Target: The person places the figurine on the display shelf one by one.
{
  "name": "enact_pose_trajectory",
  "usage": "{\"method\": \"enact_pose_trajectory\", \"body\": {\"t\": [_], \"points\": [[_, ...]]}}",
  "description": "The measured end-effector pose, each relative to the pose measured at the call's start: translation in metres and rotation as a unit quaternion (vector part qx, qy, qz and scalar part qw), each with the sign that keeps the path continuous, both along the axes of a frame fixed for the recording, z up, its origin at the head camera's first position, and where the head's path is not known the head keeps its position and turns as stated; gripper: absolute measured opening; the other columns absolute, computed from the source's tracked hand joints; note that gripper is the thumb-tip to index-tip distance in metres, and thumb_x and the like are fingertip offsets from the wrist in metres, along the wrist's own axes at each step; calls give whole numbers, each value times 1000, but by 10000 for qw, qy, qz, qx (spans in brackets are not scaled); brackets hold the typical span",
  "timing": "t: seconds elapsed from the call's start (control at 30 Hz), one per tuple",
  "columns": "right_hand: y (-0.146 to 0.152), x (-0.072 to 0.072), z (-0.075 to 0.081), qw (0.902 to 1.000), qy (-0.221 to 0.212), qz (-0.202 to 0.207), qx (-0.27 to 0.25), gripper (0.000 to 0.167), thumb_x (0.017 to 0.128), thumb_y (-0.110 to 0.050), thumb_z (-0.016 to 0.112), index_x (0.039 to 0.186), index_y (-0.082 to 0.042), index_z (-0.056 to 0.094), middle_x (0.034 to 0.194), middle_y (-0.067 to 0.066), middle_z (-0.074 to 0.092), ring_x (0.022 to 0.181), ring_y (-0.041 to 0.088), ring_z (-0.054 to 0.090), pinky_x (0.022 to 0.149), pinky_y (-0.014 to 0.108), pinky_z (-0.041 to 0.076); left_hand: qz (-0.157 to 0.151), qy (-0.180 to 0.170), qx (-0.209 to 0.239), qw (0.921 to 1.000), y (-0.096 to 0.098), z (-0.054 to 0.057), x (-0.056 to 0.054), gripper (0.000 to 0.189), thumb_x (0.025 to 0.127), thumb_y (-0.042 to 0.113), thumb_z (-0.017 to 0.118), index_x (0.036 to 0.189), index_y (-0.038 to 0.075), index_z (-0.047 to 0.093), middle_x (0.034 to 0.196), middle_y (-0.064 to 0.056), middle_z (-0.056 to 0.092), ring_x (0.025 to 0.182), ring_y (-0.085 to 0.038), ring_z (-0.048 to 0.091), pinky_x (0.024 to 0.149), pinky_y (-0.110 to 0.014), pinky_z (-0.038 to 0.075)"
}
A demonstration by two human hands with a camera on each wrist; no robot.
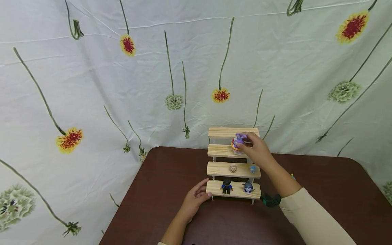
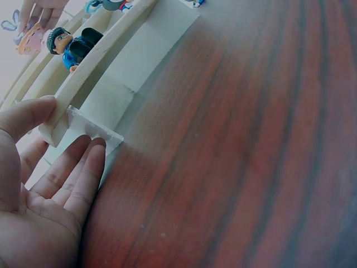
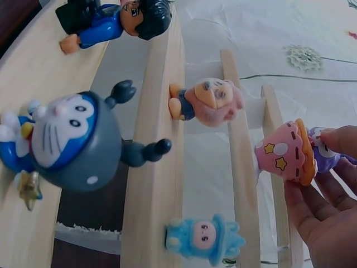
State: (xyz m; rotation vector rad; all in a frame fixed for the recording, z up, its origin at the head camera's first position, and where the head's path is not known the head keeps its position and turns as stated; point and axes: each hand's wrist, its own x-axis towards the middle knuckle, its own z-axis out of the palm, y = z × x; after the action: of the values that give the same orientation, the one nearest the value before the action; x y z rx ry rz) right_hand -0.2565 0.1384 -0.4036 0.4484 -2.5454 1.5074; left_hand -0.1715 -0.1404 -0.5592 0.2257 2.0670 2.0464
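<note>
A tiered wooden display stand (image 1: 234, 189) has pale boards on clear supports. My left hand (image 1: 196, 197) grips the left end of its lowest board; in the left wrist view the thumb (image 2: 30, 116) lies against the board's corner, and the other fingers reach behind it beside the clear leg. My right hand (image 1: 257, 149) pinches the purple top of a toy figurine (image 3: 281, 153) with a pink, star-marked cup-shaped base, at the second board from the top. On the lowest board are a black-haired toy figure (image 1: 226, 186) and a dark-hooded blue cat figure (image 1: 248, 187).
One board up stand a pink-haired figurine (image 3: 211, 102) and a light-blue figurine (image 3: 203, 239). The stand is on a dark reddish-brown table (image 1: 171, 177), backed by a white flowered cloth (image 1: 147, 78). A small yellow-and-blue item (image 1: 293, 176) shows behind the right forearm.
</note>
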Motion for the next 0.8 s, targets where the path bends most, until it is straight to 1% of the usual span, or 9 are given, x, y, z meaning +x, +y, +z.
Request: {"method": "enact_pose_trajectory", "body": {"t": [0.13,0.27,0.53,0.8], "points": [[-7,-3,1,9999,6,158,-59,41,98,-12,66,135,1,56,132,20,58,123,37,60,103,48,52,-2,-8,-12,10000,0,1,0,65,94,16,71,153,15,44,130,-18,64,102,-14,66,89,-22,52],[-10,-5,1,9997,35,218,-66,40,98,-10,65,134,4,55,131,21,56,127,38,58,104,46,51,-10,0,-2,10000,1,2,1,65,95,16,71,153,14,44,129,-18,64,102,-15,66,89,-22,52],[-13,-6,1,9998,-18,188,114,42,100,-14,65,137,-1,54,132,19,58,126,36,58,103,48,51,-10,29,-19,10000,1,1,0,64,94,14,71,153,14,44,129,-19,65,101,-14,66,89,-22,52],[-11,-6,2,9996,-34,247,140,43,100,-16,65,139,-1,54,133,18,57,127,36,56,106,48,49,-12,20,5,10000,0,0,0,65,94,14,71,153,13,44,130,-19,64,101,-13,66,89,-22,52]]}}
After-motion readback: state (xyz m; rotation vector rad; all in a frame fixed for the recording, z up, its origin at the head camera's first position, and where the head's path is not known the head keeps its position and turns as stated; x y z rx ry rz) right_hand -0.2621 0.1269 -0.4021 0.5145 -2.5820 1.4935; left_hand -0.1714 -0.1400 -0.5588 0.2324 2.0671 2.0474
